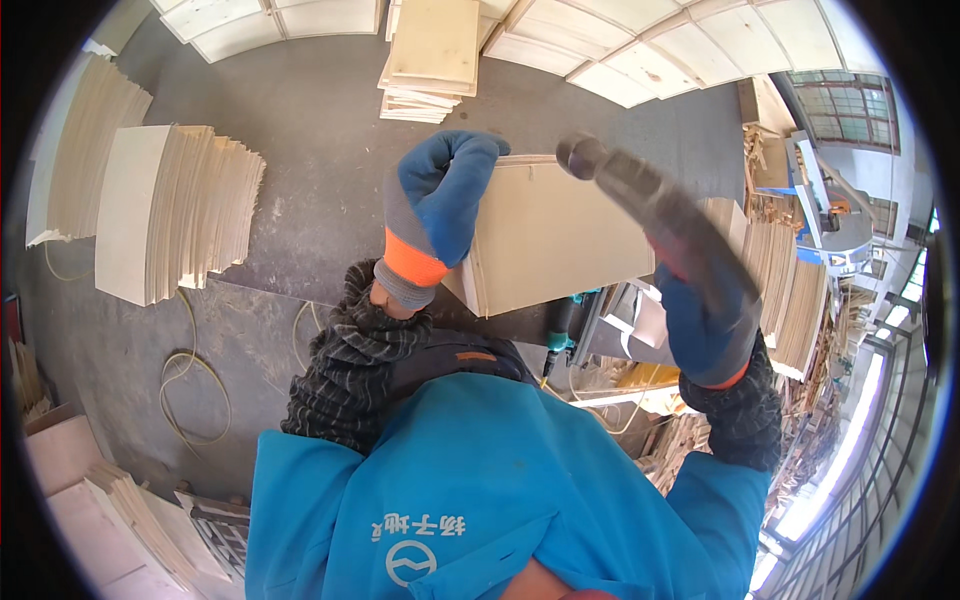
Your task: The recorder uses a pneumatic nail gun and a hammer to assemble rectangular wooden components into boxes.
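A pale wooden box or panel assembly [560,235] lies in front of me, with layered edges along its left and far sides. My left hand [440,190], in a blue glove with an orange cuff, is closed in a pinch at its far left corner. What those fingertips hold, if anything, is too small to make out. My right hand [700,330], also gloved in blue, grips a hammer [640,185], which is raised over the right part of the wood and smeared by motion.
Stacks of thin boards [180,215] stand at the left, and another pile [430,50] lies ahead. A teal power drill [562,335] sits beside the work. A yellowish hose [195,400] coils on the floor. More boards [775,270] and wood scraps [680,445] are at the right.
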The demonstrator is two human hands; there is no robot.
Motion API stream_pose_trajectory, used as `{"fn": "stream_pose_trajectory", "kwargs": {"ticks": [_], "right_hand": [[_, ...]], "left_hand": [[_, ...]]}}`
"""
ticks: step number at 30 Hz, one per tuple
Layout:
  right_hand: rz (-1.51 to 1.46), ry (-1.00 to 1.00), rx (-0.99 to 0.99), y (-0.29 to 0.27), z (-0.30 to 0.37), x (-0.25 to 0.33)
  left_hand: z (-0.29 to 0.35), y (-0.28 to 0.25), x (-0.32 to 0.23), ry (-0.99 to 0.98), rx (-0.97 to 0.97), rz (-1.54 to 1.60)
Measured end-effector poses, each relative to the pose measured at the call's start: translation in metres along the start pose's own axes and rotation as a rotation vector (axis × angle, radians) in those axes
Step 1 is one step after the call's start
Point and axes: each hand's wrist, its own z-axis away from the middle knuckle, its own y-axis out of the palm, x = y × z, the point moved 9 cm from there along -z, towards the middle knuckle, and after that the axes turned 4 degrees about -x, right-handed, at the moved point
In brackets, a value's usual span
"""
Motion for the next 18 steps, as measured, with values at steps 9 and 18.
{"fn": "stream_pose_trajectory", "kwargs": {"ticks": [9, 18], "right_hand": [[0.283, -0.349, 0.184, 0.039, 0.009, -0.001], [0.318, -0.363, 0.201, 0.044, -0.009, -0.017]], "left_hand": [[-0.002, 0.001, -0.001, 0.027, 0.004, -0.020], [-0.002, -0.001, -0.002, -0.013, 0.026, -0.105]]}}
